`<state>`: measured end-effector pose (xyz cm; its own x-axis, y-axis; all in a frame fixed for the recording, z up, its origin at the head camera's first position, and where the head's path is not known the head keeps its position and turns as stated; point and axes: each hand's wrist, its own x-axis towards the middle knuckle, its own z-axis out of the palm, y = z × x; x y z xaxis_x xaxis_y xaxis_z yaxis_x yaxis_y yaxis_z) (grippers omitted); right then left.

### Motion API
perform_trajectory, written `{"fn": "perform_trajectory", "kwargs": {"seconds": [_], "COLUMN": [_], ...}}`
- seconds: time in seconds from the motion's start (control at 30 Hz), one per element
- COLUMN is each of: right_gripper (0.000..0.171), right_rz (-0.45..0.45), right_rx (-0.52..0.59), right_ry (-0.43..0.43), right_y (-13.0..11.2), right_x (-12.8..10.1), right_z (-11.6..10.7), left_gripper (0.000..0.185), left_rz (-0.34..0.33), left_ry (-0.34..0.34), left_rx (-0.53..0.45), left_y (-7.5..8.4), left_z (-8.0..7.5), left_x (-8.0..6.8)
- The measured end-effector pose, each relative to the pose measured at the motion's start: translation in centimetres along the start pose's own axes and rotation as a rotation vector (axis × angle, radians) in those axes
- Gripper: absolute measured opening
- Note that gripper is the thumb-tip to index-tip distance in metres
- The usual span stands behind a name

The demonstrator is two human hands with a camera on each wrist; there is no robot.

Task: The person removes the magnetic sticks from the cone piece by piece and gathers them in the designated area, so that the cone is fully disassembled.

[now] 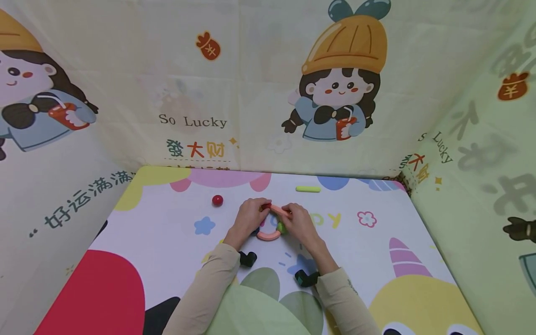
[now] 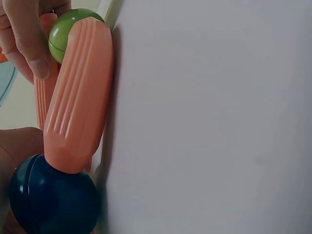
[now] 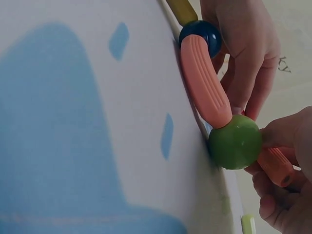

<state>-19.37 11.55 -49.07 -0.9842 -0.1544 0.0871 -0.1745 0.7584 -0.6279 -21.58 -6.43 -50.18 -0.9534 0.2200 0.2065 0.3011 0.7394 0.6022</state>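
Gripping a small build of rods and balls, both hands meet at mid-table. Left hand (image 1: pixel 248 217) has fingers curled round the left end of the build, by the dark blue ball (image 2: pixel 51 200); in its wrist view the palm sits against that ball. Right hand (image 1: pixel 298 222) pinches a straight pink rod (image 1: pixel 279 210) that runs across the top between the two hands, fingertips closed on it just beside the green ball (image 3: pixel 236 142).

Build itself: a curved pink rod (image 1: pixel 268 236) lies on the table with its ends touching the two balls, blue at the left end, green at the right. The straight rod slants up from the green ball. Right wrist view shows a yellow piece (image 3: pixel 182 9) just past the blue ball; what it joins is not clear.

Further out: a red ball (image 1: pixel 217 200) sits alone on the table (image 1: pixel 176 232), left of the left hand, apart from it. A light green rod (image 1: pixel 308 189) lies near the far edge, beyond the right hand. Table cover is white with cartoon shapes; printed cloth screens (image 1: pixel 125 93) stand round three sides. Beige sleeves on both arms, a black strap fitting at each wrist.
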Motion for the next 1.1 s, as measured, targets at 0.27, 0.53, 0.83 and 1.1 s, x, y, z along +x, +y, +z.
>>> {"fn": "perform_trajectory", "kwargs": {"seconds": [0.27, 0.53, 0.83, 1.1], "right_gripper": [0.025, 0.020, 0.020, 0.020], "right_rz": [0.004, 0.046, 0.094, 0.063], "right_rx": [0.006, 0.032, -0.008, -0.035], "right_ry": [0.014, 0.048, 0.018, 0.006], "right_y": [-0.2, 0.4, 2.9, 4.3], "right_x": [-0.1, 0.1, 0.2, 0.0], "right_z": [-0.6, -1.5, -2.1, -2.3], "left_gripper": [0.031, 0.032, 0.032, 0.031], "left_rz": [-0.012, -0.023, -0.039, -0.018], "left_ry": [-0.011, -0.007, -0.005, 0.006], "left_rx": [-0.011, -0.020, -0.021, -0.008], "left_y": [0.0, 0.1, 0.0, 0.0], "left_z": [0.0, -0.1, 0.1, 0.1], "left_x": [0.0, 0.0, -0.1, -0.2]}}
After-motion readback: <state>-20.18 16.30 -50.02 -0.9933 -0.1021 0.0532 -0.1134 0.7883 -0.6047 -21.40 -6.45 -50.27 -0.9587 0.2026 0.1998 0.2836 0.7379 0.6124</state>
